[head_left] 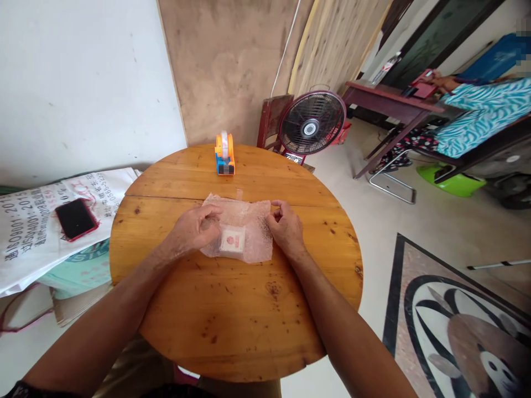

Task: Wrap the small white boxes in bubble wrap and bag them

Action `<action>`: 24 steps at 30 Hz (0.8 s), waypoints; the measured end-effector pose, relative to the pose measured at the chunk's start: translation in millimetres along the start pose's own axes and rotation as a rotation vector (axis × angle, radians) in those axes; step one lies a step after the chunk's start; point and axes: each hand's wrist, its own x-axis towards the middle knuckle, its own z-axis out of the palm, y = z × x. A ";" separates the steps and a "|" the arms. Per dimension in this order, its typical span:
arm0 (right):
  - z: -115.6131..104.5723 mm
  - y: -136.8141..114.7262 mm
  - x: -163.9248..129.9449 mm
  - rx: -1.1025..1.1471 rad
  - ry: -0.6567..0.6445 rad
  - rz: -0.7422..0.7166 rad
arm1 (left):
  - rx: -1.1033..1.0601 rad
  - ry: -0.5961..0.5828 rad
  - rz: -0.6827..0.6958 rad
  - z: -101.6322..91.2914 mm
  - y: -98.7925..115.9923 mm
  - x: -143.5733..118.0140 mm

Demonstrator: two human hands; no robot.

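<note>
A sheet of clear bubble wrap [249,218] lies in the middle of the round wooden table [236,320]. A small white square item with a red mark [232,240] sits on or under the wrap near its front edge. My left hand [194,228] rests on the wrap's left side, fingers pressing it down. My right hand [286,226] pinches the wrap's right edge with curled fingers. An orange and blue tape dispenser [224,155] stands at the far side of the table, apart from both hands.
A standing fan [312,124] is behind the table. A red-cased phone [76,219] lies on a printed white sack [37,226] at the left. A person in a striped garment [481,116] sits at a dark desk [390,105] at the right.
</note>
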 end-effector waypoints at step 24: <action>-5.9 -7.4 -4.2 -0.221 -0.040 0.004 | -0.676 -0.113 -0.072 -9.0 4.3 2.3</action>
